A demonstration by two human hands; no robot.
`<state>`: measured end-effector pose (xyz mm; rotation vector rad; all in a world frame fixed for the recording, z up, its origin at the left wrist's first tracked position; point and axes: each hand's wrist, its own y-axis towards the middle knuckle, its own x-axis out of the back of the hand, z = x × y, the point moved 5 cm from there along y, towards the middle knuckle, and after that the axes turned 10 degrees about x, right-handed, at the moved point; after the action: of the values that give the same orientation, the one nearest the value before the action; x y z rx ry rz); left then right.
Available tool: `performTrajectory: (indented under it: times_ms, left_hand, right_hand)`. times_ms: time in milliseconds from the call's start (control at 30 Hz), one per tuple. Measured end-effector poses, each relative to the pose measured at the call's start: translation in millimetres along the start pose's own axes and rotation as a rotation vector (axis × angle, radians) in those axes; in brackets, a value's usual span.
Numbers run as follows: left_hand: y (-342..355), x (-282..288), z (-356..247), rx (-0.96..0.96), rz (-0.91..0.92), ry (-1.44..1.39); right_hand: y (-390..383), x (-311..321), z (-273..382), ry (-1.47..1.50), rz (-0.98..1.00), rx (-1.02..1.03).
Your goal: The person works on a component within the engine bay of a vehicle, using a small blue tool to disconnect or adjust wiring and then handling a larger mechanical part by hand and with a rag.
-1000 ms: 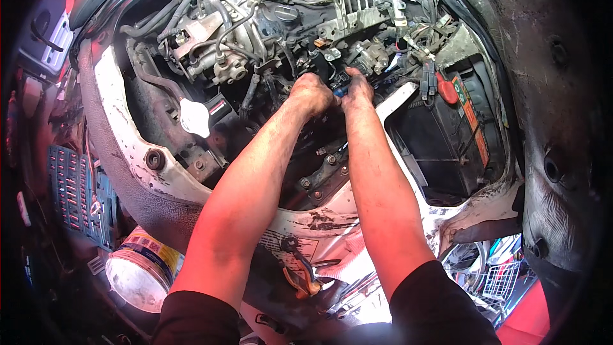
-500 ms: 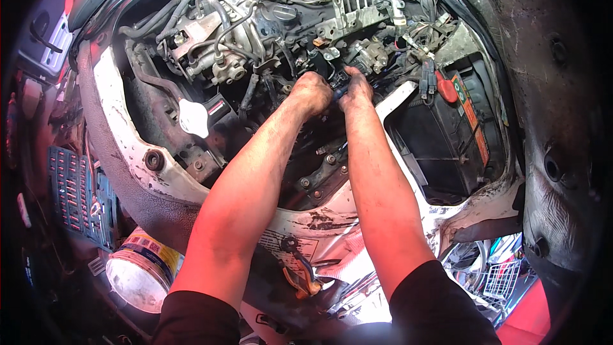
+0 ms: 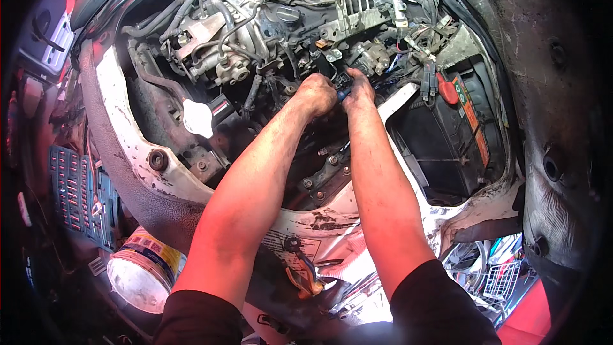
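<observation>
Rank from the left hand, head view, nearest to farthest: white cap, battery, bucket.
From the left hand:
1. White cap, to its left in the engine bay.
2. Battery, to its right.
3. Bucket, far lower left, outside the car.

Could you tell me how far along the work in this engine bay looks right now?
Done: the engine lies exposed. In hand: left hand and right hand meet on a small dark part beside the battery. Left: hoses and wiring look loose; how much remains is unclear.
</observation>
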<state>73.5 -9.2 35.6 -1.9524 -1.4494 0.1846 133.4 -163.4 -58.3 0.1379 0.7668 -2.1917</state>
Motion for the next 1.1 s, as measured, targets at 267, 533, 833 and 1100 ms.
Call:
performTrajectory:
  times_ms: [267,533,833,1100]
  left_hand:
    - [-16,8,-12,-0.066,-0.219,0.144]
    - [-13,-7,-18,-0.202,-0.108,0.08]
    - [-7,-3,-13,-0.056,-0.033,0.048]
    - [-13,-1,-17,-0.09,-0.127,0.14]
  right_hand:
    - [-9,5,8,-0.151,-0.085,0.03]
    - [26,16,4,-0.089,-0.024,0.024]
    - [5,10,10,-0.063,-0.035,0.064]
    - [-6,5,12,0.017,-0.091,0.082]
